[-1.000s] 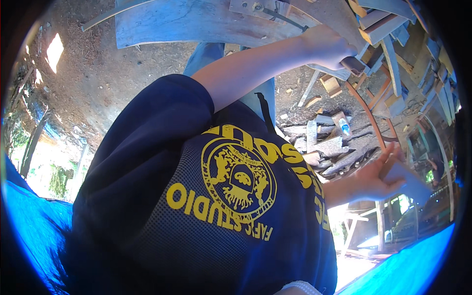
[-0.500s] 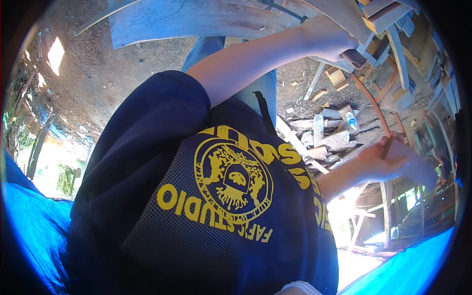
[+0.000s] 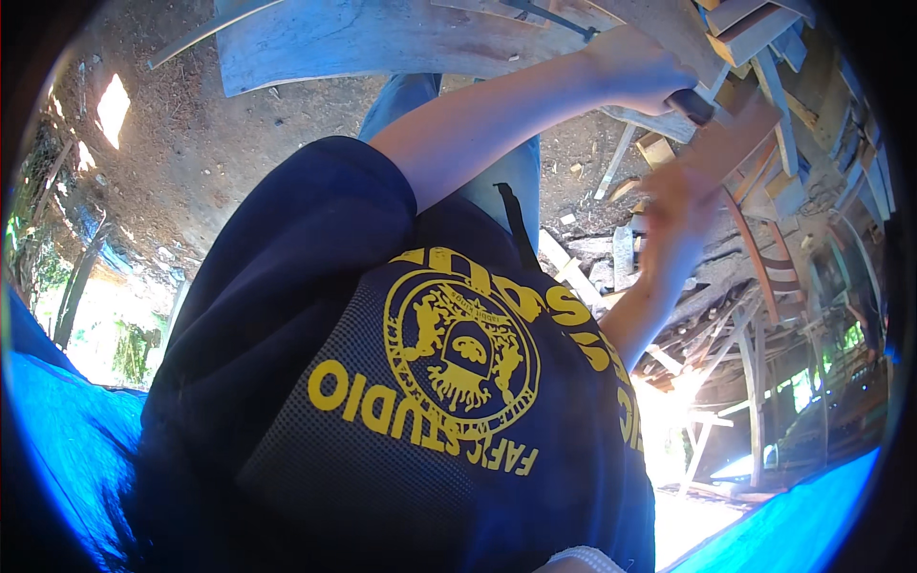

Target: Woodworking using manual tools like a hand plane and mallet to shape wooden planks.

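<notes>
Reaching across to the upper right, my left hand [image 3: 638,69] is closed on a short dark brown piece [image 3: 690,107], perhaps a handle. Its other end cannot be made out. Just below it, my right hand [image 3: 671,205] is smeared by motion and appears to grip a flat reddish-brown piece of wood [image 3: 737,138], also blurred. That piece slants up and to the right from my fingers, its upper end near the dark piece. Behind my right hand stands a curved brown wooden strip [image 3: 748,239].
A wide pale board [image 3: 315,48] lies at the top, beyond my legs. Offcuts and planks [image 3: 755,38] pile up at the upper right. Wood scraps [image 3: 623,250] litter the ground beside me. Upright posts [image 3: 753,401] stand at the right, and blue sheeting [image 3: 793,520] shows at the lower right.
My right hand has swung up and left from the lower right toward my left hand, with the flat wood now showing above it. My left hand has hardly moved.
</notes>
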The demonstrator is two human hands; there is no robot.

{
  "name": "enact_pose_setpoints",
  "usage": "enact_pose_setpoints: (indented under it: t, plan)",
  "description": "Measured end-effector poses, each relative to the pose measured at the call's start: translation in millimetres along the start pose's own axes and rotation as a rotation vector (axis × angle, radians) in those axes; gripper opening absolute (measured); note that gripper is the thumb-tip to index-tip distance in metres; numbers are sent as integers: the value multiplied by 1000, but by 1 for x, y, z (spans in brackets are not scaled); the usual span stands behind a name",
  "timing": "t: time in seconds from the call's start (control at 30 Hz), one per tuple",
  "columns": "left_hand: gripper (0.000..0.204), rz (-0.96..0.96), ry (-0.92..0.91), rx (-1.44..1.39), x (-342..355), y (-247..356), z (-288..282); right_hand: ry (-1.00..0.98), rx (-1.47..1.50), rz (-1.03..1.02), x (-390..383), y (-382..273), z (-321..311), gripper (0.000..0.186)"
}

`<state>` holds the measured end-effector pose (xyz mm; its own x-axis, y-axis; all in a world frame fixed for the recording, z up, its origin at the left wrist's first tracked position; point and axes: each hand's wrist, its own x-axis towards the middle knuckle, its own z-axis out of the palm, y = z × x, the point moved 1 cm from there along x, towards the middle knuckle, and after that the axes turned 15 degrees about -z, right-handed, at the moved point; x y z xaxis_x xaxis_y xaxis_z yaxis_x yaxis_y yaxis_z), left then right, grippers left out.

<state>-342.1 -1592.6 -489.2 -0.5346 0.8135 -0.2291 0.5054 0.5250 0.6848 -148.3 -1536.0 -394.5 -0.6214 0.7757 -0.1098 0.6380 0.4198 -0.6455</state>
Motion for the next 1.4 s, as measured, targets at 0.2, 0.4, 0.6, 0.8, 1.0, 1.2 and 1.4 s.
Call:
enact_pose_setpoints:
  t: [0.2, 0.4, 0.6, 0.8, 1.0, 1.2, 1.4]
  plan:
    - [19, 13, 39, 31, -3, -6, 8, 159, 399, 258, 24, -41, -59, 51]
    - [19, 27, -16, 30, 0, 3, 9, 53, 364, 361, -1, 4, -12, 39]
    - [19, 34, -51, 88, -2, -9, 17, 100, 489, 351, 22, -21, -92, 54]
    - [18, 44, -61, 66, -1, -2, 16, -24, -406, -53, -7, 38, -31, 53]
    - [16, -1, -103, 88, -9, -17, 22, -68, 466, 466, 1, -23, -38, 44]
    - [16, 48, -100, 43, -4, -5, 34, 225, 332, 267, -21, 42, 2, 38]
    - [18, 62, -111, 122, -16, -28, 48, -432, 439, 485, 8, -9, -21, 31]
